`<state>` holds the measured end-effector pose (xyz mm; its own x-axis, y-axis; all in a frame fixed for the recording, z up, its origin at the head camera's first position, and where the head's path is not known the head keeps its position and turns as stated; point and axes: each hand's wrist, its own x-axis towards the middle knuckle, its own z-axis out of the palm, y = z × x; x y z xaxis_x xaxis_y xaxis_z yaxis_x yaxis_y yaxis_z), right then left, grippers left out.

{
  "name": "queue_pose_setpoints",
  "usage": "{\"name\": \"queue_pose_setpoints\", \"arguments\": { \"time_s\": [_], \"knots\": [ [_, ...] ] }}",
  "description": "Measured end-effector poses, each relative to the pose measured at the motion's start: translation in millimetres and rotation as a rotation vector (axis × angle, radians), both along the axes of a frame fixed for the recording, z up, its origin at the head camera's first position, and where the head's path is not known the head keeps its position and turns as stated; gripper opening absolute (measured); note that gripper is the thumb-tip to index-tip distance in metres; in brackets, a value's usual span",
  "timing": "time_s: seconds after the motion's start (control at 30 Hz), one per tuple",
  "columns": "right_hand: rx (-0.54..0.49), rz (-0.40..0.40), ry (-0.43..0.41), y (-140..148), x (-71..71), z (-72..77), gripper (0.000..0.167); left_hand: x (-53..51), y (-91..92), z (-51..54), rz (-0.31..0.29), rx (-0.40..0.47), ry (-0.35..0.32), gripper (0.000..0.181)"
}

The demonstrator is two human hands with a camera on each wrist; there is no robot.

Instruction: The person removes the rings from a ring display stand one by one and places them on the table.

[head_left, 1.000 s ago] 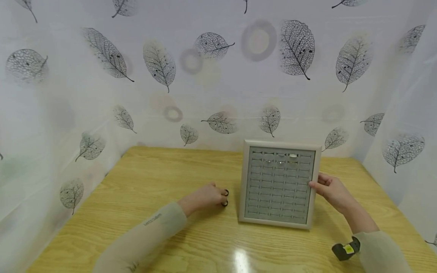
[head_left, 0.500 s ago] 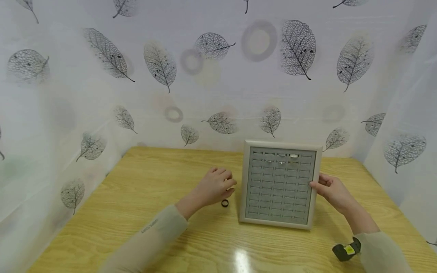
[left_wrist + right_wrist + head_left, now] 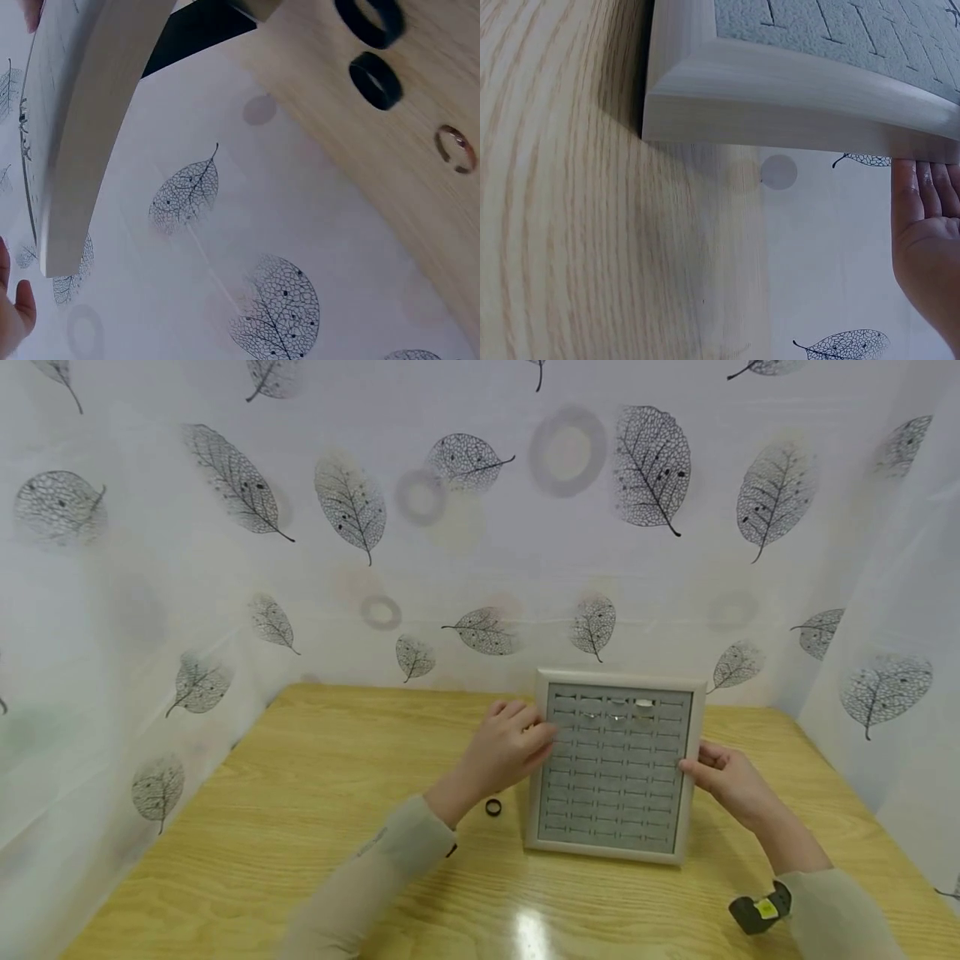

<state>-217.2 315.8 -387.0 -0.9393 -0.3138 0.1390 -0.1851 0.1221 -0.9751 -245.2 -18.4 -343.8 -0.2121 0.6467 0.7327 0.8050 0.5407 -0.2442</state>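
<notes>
Our right hand (image 3: 738,789) pinches the display frame (image 3: 609,777). Opposite that grip, our left hand (image 3: 504,752), its hold unclear, is near a black ring (image 3: 492,807).

Both hands (image 3: 501,752) (image 3: 731,783) forward, forearms (image 3: 356,889) (image 3: 843,910) angled inward.

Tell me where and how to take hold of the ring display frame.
The frame is probably best gripped about halfway up its right border, from the right, thumb in front, where the right hand holds it: it stands propped up, and that plain border is clear of the rings slotted near the top.
</notes>
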Motion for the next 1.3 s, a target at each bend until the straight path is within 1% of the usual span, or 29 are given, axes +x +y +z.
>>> {"name": "queue_pose_setpoints", "arguments": {
  "time_s": [0.17, 0.27, 0.33, 0.47, 0.63, 0.87, 1.17, 1.3],
  "knots": [
    [-0.035, 0.020, 0.000, -0.1, -0.8, 0.6, 0.029, -7.2, 14.1, 2.9, 0.009, 0.025, -0.009, 0.013],
    [-0.054, 0.031, -0.002, -0.4, -1.2, 0.7, 0.030, -12.0, 21.7, 2.0, 0.032, 0.031, -0.012, 0.013],
    [-0.056, 0.031, -0.002, -0.9, -1.2, 0.8, 0.030, -14.1, 26.1, 1.6, 0.057, 0.031, -0.001, 0.013],
    [-0.048, 0.029, 0.001, -1.5, -0.9, 0.9, 0.030, -16.7, 33.8, 2.2, 0.097, 0.040, 0.018, 0.013],
    [-0.061, 0.034, -0.001, -0.7, -1.0, 0.6, 0.031, -17.4, 41.7, 5.0, 0.120, 0.054, 0.017, 0.013],
    [-0.091, 0.051, -0.009, 1.5, -1.9, -2.1, 0.033, -18.5, 47.6, 4.5, 0.134, 0.060, -0.011, 0.011],
    [-0.088, 0.041, -0.003, 0.3, -1.7, -1.6, 0.033, -20.5, 51.5, 1.5, 0.136, 0.096, 0.032, 0.009],
    [-0.088, 0.038, -0.006, -0.3, -0.8, -1.5, 0.033, -21.3, 52.8, 1.0, 0.129, 0.103, 0.035, 0.009]
  ]
}}
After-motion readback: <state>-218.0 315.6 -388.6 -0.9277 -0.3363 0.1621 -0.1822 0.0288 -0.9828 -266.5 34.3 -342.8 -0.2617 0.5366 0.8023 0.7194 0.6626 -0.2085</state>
